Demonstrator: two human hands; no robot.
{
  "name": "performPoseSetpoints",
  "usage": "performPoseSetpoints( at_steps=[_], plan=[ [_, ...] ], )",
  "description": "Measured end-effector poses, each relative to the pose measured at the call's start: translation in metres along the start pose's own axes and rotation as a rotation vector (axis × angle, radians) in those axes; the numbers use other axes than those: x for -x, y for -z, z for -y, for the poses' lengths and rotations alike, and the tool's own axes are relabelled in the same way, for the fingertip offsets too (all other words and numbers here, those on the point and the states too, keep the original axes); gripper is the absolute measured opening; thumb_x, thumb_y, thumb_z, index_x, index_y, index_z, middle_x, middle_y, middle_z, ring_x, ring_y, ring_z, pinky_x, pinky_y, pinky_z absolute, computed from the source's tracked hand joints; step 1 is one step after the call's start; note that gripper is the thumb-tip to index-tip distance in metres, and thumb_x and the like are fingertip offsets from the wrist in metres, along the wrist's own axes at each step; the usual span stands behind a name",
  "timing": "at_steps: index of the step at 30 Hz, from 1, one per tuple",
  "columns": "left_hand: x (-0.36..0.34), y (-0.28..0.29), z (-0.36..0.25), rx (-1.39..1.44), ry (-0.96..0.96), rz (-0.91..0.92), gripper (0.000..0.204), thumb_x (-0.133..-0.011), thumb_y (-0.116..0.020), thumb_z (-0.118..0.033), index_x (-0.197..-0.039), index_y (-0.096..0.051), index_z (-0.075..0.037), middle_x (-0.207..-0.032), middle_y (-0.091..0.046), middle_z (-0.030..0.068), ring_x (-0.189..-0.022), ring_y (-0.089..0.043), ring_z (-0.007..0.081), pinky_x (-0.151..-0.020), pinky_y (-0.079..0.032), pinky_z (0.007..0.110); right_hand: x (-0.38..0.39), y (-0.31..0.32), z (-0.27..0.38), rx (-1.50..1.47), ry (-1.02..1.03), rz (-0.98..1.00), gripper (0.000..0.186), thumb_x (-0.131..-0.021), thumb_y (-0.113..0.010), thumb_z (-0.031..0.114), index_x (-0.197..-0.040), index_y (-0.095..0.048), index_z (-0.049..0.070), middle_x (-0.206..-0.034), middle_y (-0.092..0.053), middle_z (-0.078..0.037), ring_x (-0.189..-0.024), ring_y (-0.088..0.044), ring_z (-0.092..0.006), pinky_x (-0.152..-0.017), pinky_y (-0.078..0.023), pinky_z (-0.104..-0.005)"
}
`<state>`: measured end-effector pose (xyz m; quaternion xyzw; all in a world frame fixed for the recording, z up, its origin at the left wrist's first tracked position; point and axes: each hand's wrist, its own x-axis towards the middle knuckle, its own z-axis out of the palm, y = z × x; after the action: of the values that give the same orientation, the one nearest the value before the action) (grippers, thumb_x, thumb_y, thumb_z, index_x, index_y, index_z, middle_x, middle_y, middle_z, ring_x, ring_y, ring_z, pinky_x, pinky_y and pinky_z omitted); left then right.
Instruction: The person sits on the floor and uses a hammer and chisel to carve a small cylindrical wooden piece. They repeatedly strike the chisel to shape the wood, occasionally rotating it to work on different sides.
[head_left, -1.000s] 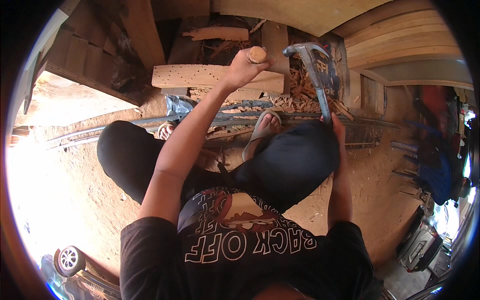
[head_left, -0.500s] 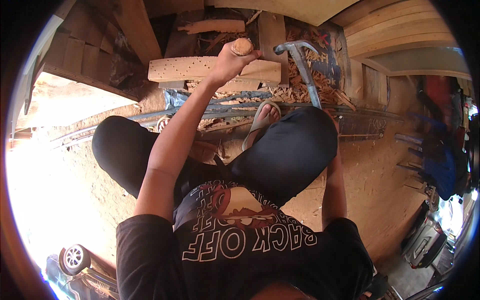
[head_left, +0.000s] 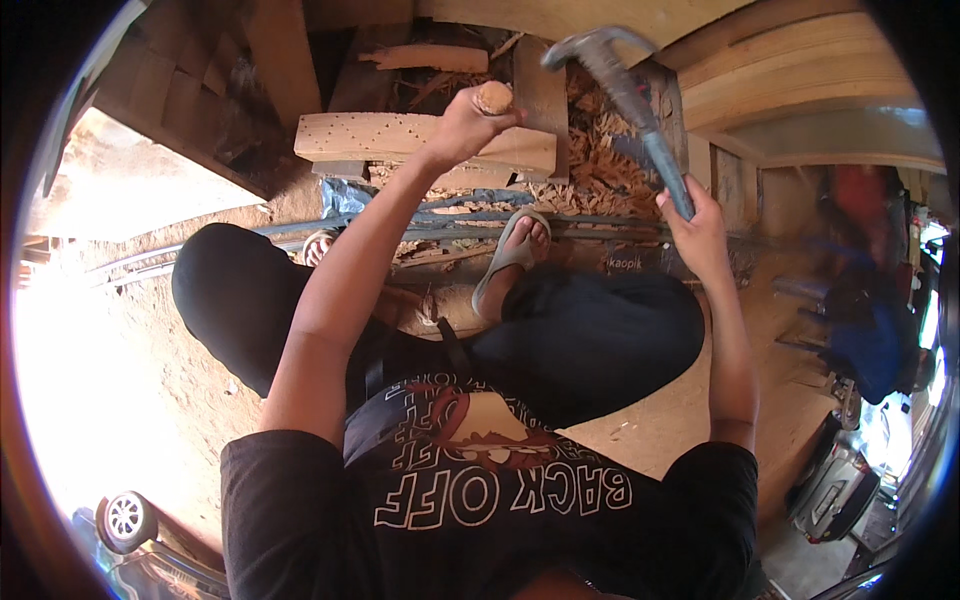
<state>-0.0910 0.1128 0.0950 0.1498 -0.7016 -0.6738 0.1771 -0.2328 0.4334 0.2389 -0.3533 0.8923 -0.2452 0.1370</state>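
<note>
My left hand (head_left: 463, 128) is closed around an upright chisel (head_left: 494, 97). Only the round, worn butt of its wooden handle shows; the blade is hidden below my fist. Under that hand lies a pale wooden block (head_left: 350, 138), its top dotted with small dark holes. My right hand (head_left: 697, 228) grips the blue-grey handle of a claw hammer (head_left: 625, 90) near its end. The hammer's head is raised to the right of the chisel, apart from it and slightly blurred.
Wood chips (head_left: 605, 155) cover the ground right of the block. A loose wood strip (head_left: 430, 57) lies beyond it. Stacked planks (head_left: 790, 70) stand at the far right. My sandalled foot (head_left: 515, 250) is close to the block's near side.
My right hand has come up from behind my knee, lifting the hammer toward the upper right. My right knee has shifted outward. The left hand still holds the chisel at the block.
</note>
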Motion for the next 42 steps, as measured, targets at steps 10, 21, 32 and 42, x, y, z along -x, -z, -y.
performPoseSetpoints(
  at_steps=[10, 21, 32, 42],
  plan=[
    [-0.004, -0.012, 0.007, -0.063, -0.046, -0.047, 0.028, -0.087, -0.08, -0.024, -0.099, -0.072, 0.0, -0.088, -0.076, 0.0139, -0.083, -0.072, 0.019, -0.08, -0.056, 0.036, 0.014, 0.011, 0.039, 0.072, 0.029, -0.003, 0.012, -0.1, -0.066, 0.01, -0.108, -0.067, 0.001, -0.078, -0.061, -0.001, -0.071, -0.055, -0.007, -0.066, -0.048, -0.0296],
    [-0.002, -0.009, 0.011, -0.049, -0.082, -0.081, 0.025, -0.085, -0.079, -0.02, -0.1, -0.071, -0.001, -0.088, -0.075, 0.014, -0.083, -0.072, 0.022, -0.081, -0.057, 0.037, 0.001, 0.002, 0.005, 0.11, 0.037, -0.004, 0.026, -0.097, -0.067, 0.01, -0.12, -0.065, -0.001, -0.077, -0.062, -0.023, -0.069, -0.068, -0.027, -0.068, -0.052, -0.0367],
    [-0.007, -0.01, 0.015, -0.098, -0.067, -0.088, 0.029, -0.085, -0.081, -0.024, -0.103, -0.071, -0.002, -0.086, -0.074, 0.0124, -0.079, -0.069, 0.0192, -0.079, -0.056, 0.036, 0.004, 0.006, 0.014, 0.162, -0.017, 0.075, 0.018, -0.098, -0.066, 0.01, -0.113, -0.067, 0.001, -0.076, -0.061, -0.012, -0.07, -0.061, -0.0134, -0.068, -0.05, -0.0303],
    [-0.003, -0.012, 0.016, -0.065, -0.142, -0.084, 0.027, -0.086, -0.078, -0.021, -0.103, -0.07, -0.001, -0.088, -0.074, 0.0142, -0.082, -0.07, 0.0187, -0.08, -0.056, 0.036, 0.007, 0.006, 0.012, 0.246, 0.146, 0.043, 0.011, -0.097, -0.066, 0.007, -0.108, -0.067, 0.004, -0.072, -0.059, -0.006, -0.064, -0.057, -0.0105, -0.063, -0.047, -0.0291]
  ],
)
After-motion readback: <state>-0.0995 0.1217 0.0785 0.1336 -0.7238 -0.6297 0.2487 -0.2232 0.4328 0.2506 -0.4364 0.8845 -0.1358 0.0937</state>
